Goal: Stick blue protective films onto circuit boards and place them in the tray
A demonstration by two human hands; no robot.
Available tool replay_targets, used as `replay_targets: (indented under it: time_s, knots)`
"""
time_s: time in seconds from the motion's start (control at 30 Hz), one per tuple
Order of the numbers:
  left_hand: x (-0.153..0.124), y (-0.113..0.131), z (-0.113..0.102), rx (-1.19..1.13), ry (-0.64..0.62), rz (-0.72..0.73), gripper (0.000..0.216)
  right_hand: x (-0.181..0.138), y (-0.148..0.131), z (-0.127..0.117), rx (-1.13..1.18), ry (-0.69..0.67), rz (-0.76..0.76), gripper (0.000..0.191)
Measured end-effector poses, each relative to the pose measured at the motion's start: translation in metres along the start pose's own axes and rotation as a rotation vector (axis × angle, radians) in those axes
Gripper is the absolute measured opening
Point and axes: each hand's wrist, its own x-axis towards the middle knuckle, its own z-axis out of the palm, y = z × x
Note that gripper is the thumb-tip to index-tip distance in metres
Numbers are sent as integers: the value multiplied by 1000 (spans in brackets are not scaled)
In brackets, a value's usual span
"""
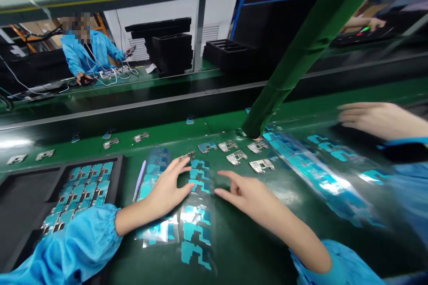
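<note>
A clear strip with teal, board-shaped stickers (191, 234) lies on the green mat between my hands. My left hand (169, 187) is open over the strip's left edge, fingers and thumb apart, its fingertips close to a small circuit board (187, 156). Whether they touch that board I cannot tell. To the right of the strip, my right hand (249, 193) holds nothing. Its forefinger and thumb are apart and point at the strip's edge; the other fingers are curled. More sticker sheets (155, 231) lie partly hidden beneath my left forearm, with lilac tweezers (139, 180) beside them.
On the left, a black foam tray (118, 178) holds rows of teal-covered boards. Several bare circuit boards (261, 165) lie behind my hands. A green post (284, 75) rises from the bench. At right are long sticker sheets (321, 178) and another person's hand (381, 120).
</note>
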Motion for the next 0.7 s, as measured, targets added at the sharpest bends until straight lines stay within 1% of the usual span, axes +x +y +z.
replay_targets:
  time_s: [0.03,0.1,0.17,0.2,0.27,0.33,0.4,0.47,0.53,0.6,0.7]
  knots:
    - [0,0,0,-7,-10,3,65,6,2,1,-22,86,-43,43]
    - [2,1,-2,-24,-20,35,67,19,7,8,-64,227,-180,39]
    - [8,2,-4,-28,-57,64,73,31,14,22,-140,288,-310,41]
    - [13,3,-5,-31,-87,70,78,36,18,30,-179,294,-344,43]
    - [24,2,-6,-42,-150,74,85,43,26,43,-224,308,-351,47]
    - [34,-3,-5,-24,-209,83,91,44,33,52,-225,345,-327,48]
    - [40,-13,-1,65,-273,120,89,43,37,56,-217,384,-305,47]
    - [40,-25,5,189,-303,182,81,41,37,55,-218,416,-307,43]
    - [36,-36,13,273,-265,241,70,40,35,53,-226,447,-349,38]
    - [33,-45,20,298,-170,272,62,40,33,50,-231,473,-421,31]
    - [31,-48,27,312,-57,305,55,40,32,47,-228,471,-531,20]
